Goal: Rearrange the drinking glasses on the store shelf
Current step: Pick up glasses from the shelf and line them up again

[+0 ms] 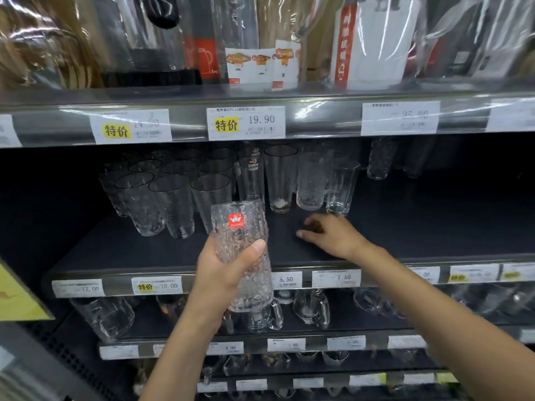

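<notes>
glass tumbler [252,227], gripped upright by the left hand [228,273] at frame centre, lies lower left of where the relaxed right hand [333,237] rests on the shelf [405,227].

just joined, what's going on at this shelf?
A person is sorting glasses on a store shelf. The left hand grips a textured glass with a red sticker, held in front of the edge of the middle shelf, not yet set down. The right hand reaches onto the bare shelf surface just in front of a few taller glasses, fingers loosely curled, seemingly holding nothing. A block of tumblers stands in rows to the left.
</notes>
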{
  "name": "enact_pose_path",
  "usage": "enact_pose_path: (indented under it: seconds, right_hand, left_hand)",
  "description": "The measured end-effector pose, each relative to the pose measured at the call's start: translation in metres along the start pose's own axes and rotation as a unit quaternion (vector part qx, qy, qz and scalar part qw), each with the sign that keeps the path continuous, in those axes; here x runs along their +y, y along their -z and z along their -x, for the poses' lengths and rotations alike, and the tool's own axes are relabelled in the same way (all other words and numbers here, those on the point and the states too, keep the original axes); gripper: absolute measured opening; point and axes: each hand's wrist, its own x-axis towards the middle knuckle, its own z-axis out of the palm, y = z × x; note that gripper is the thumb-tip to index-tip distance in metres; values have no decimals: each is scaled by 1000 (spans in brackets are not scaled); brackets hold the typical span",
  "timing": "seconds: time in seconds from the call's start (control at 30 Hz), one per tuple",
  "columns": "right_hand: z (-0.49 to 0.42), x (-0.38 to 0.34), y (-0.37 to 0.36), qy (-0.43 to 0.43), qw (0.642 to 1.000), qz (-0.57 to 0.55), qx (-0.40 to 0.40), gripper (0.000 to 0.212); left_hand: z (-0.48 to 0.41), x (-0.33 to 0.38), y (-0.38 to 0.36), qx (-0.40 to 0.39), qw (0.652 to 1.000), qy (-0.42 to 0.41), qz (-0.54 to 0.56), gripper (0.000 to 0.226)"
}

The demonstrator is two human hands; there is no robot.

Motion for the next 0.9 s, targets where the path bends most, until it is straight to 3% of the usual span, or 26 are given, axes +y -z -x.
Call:
enact_pose_path:
  seconds: [0.13,0.27,0.33,0.4,0.6,0.9]
  right_hand:
    - [47,46,25,44,990,134,-1,64]
    - [68,84,37,77,974,212,15,92]
    - [76,99,39,84,967,240,15,98]
    - [80,110,36,98,955,279,31,98]
    - [78,130,23,164,931,294,141,86]
    - [73,136,17,194,918,285,197,81]
  left_hand:
    - [-21,4,-48,1,999,2,-44,48]
    - [-50,-6,-85,-26,997,-11,-66,81]
    - [-63,-11,-98,-47,996,-11,-74,74]
    - [-76,-18,-110,-61,995,-19,-77,64]
    - [-119,-46,-132,-50,994,-31,-93,77]
    - [-145,-60,-142,-43,994,-15,-100,69]
